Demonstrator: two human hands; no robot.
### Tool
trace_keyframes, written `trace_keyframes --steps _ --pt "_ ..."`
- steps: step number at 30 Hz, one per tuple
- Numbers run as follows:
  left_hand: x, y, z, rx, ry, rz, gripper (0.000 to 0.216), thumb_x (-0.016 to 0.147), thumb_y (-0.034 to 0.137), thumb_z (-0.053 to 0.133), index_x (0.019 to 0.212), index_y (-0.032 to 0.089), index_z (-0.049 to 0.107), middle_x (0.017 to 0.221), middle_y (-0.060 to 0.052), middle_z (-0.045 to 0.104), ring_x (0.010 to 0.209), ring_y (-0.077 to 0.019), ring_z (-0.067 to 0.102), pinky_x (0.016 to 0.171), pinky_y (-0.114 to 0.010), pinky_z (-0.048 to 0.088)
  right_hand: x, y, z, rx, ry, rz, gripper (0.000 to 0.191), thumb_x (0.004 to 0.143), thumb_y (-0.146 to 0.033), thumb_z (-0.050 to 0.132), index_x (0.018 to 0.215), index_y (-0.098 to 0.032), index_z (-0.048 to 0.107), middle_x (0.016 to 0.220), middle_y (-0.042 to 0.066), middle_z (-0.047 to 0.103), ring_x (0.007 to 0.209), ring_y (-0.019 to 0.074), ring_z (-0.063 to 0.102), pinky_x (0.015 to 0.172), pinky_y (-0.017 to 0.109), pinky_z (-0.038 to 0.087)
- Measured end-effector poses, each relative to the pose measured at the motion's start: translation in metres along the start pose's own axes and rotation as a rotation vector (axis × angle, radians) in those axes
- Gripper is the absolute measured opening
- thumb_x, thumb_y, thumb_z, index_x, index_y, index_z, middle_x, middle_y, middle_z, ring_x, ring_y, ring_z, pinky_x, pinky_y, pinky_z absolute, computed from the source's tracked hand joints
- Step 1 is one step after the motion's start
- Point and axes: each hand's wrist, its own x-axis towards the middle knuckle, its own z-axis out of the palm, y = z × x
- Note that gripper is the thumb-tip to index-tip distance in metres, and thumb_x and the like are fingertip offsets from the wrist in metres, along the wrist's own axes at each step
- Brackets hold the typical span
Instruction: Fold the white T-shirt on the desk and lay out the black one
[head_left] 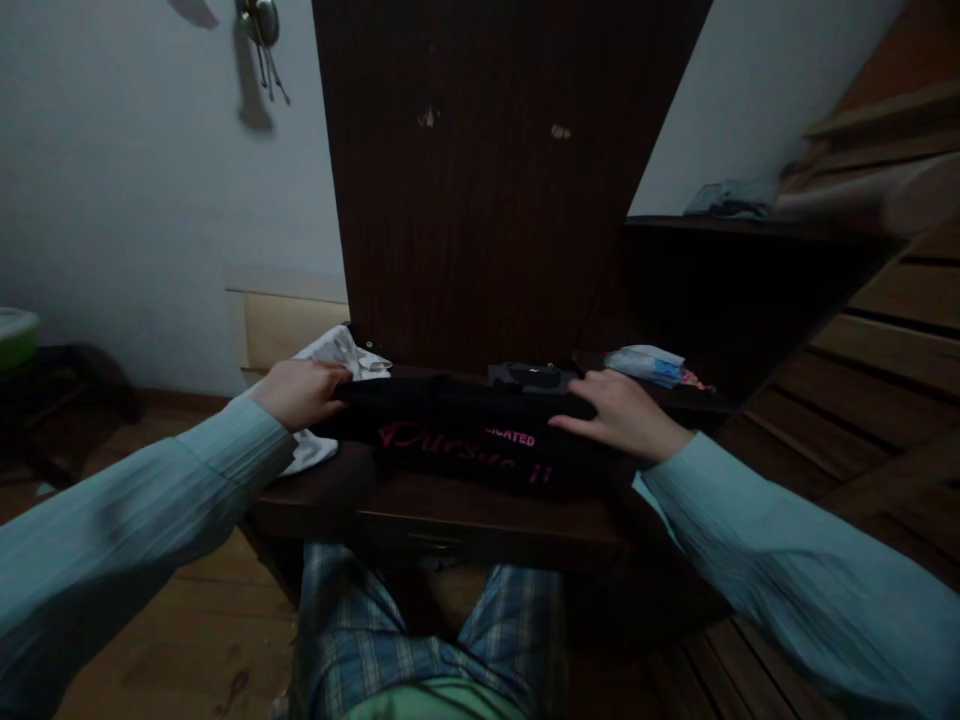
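A black garment (450,425) with pink lettering is stretched sideways over the dark desk (450,505); part of the print reads "Pursue". My left hand (304,390) grips its left end, fingers closed around the edge. At the opposite end, my right hand (615,412) holds the cloth with the thumb pointing inward. The garment looks folded or bunched into a long band, and its full shape cannot be made out. A white cloth (330,355) lies behind and beside my left hand.
A dark upright panel (495,200) rises behind the desk. A grey-black object (529,376) lies against it. A blue and white packet (649,364) is to the right, by a dark open shelf (750,290). Wooden slats (892,350) stand at far right.
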Motion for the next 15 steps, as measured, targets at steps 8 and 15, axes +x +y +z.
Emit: trace_keyframes --steps 8,15 --pt "0.026 -0.03 -0.068 -0.357 0.026 -0.327 0.011 0.064 0.022 0.057 0.06 0.013 0.055 0.044 0.006 0.041 0.051 -0.012 0.048 0.064 -0.029 0.046 0.071 0.009 -0.067 -0.121 0.445 0.102 0.046 0.078 -0.055 0.047 0.093 -0.012 0.055 0.087 0.01 0.059 0.088 0.0214 0.053 0.078 0.036 0.036" --pt "0.002 -0.035 -0.123 -0.831 0.413 -0.474 0.043 0.059 0.031 0.06 0.091 0.002 0.058 0.058 0.008 0.049 0.065 -0.0085 0.055 0.074 -0.042 0.046 0.104 0.011 -0.141 -0.356 0.569 0.14 0.063 0.081 -0.059 0.031 0.1 -0.002 0.051 0.092 0.014 0.062 0.092 0.0212 0.055 0.077 0.035 0.036"
